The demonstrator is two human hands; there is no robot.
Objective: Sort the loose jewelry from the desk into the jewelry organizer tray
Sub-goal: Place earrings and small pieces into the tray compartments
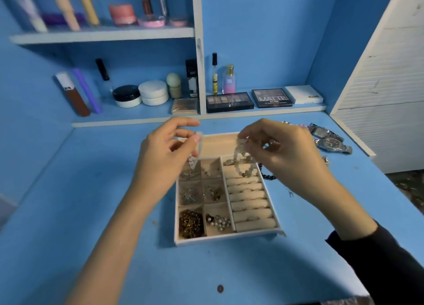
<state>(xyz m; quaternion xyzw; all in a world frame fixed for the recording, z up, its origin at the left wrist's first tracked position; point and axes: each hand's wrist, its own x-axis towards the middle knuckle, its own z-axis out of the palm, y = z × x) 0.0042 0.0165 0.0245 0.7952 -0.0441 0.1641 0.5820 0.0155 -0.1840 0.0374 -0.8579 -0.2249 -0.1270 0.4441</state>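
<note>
The cream jewelry organizer tray (226,235) lies on the blue desk, its small left compartments filled with chains, pearls and earrings and its right side lined with ring rolls. My right hand (282,148) hovers over the tray's far right part, pinching a pale beaded bracelet (239,164) that hangs in a loop. My left hand (165,151) is over the tray's far left corner, fingers pinched on a small pale beaded piece (192,161) dangling above a compartment. Loose watches (330,142) lie on the desk to the right.
A dark bead string (267,175) lies against the tray's right wall. Makeup palettes (229,101), jars and perfume bottles fill the low shelf behind. A white slatted panel (390,103) borders the desk on the right. A small brown spot (220,288) marks the desk's near edge.
</note>
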